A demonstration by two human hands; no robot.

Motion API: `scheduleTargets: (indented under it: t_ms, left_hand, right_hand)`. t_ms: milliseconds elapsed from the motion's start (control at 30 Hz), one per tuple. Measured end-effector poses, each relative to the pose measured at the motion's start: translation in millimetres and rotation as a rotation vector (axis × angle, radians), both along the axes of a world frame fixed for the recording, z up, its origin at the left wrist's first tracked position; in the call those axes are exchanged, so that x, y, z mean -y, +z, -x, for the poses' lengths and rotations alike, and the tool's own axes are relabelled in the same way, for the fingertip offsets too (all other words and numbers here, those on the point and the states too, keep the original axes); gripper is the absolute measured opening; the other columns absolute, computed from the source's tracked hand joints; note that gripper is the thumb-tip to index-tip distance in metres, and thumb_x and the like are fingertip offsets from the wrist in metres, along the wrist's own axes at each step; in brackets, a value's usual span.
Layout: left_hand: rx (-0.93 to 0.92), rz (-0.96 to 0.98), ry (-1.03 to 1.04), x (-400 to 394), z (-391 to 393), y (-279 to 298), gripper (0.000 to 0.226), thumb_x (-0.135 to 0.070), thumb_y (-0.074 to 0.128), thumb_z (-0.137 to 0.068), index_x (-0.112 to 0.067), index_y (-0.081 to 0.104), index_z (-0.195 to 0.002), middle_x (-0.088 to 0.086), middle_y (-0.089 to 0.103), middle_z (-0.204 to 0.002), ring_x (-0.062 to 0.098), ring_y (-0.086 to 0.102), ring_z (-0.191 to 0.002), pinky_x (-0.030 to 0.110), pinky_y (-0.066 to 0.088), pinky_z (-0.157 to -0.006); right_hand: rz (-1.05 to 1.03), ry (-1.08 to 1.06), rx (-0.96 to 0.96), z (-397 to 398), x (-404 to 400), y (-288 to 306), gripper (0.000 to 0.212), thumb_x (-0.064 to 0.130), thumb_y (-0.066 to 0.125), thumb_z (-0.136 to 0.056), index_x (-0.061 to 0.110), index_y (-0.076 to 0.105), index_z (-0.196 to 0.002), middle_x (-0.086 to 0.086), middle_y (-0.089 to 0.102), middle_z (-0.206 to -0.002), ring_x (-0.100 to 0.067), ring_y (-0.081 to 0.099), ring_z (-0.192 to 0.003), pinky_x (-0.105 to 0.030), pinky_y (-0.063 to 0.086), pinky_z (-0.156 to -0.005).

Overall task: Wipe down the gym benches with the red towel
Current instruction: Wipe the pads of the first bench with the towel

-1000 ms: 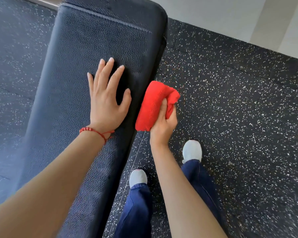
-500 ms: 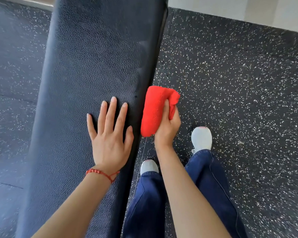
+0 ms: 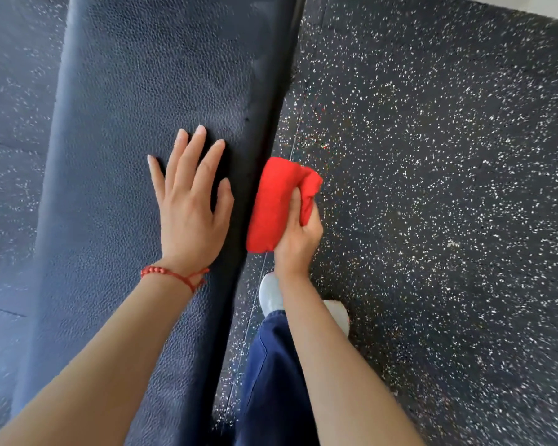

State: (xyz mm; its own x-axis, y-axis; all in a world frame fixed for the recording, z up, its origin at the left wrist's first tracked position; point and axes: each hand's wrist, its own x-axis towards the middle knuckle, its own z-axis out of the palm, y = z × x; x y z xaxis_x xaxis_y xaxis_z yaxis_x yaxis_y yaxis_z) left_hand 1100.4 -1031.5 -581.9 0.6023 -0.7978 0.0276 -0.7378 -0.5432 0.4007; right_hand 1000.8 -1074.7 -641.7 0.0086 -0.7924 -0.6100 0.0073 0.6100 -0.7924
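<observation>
**Towel on the side edge of the bench**

My left hand (image 3: 190, 207) is flat on top of the black bench pad (image 3: 136, 130), palm down, fingers spread and stretched out, not holding anything. There's a red bead bracelet (image 3: 171, 274) on that wrist.

My right hand (image 3: 298, 239) is wrapped tight around the red towel (image 3: 273, 204), which is folded into a thick wad. I've got it pressed against the right side edge of the pad, just beside my left hand but on the vertical face, not on top. My thumb lies across the towel and the other fingers are tucked behind it, so can't see those.

Below that is the black rubber floor (image 3: 432, 188) with white speckles, plus my navy trouser leg (image 3: 271, 375) and a white shoe (image 3: 269, 296) right next to the bench.
</observation>
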Motion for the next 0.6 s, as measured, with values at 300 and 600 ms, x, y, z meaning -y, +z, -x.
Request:
scheduleTargets:
  t_ms: [300,600]
  left_hand:
    - [0.11,-0.135,0.047,-97.3,54.7,10.3,0.046,-0.024,0.038,-0.092,-0.007,0.046,-0.133,0.017,0.035,-0.145,0.03,0.024,-0.136,0.057,0.009,-0.109]
    - [0.114,-0.143,0.057,-121.0,55.9,-5.6,0.051,-0.031,0.036,-0.093,-0.016,0.037,-0.141,0.011,0.029,-0.15,0.028,0.02,-0.139,0.055,0.008,-0.111]
  right_hand:
    - [-0.025,0.041,-0.012,30.2,-56.0,9.4,0.01,0.024,0.056,-0.089,0.021,0.065,-0.092,0.007,0.066,-0.083,-0.007,0.057,-0.078,-0.037,0.046,-0.081]
    - [0.079,0.006,-0.021,22.2,-48.3,4.0,0.016,0.02,0.054,-0.091,0.011,0.064,-0.098,-0.001,0.066,-0.087,-0.008,0.056,-0.079,-0.033,0.046,-0.08]
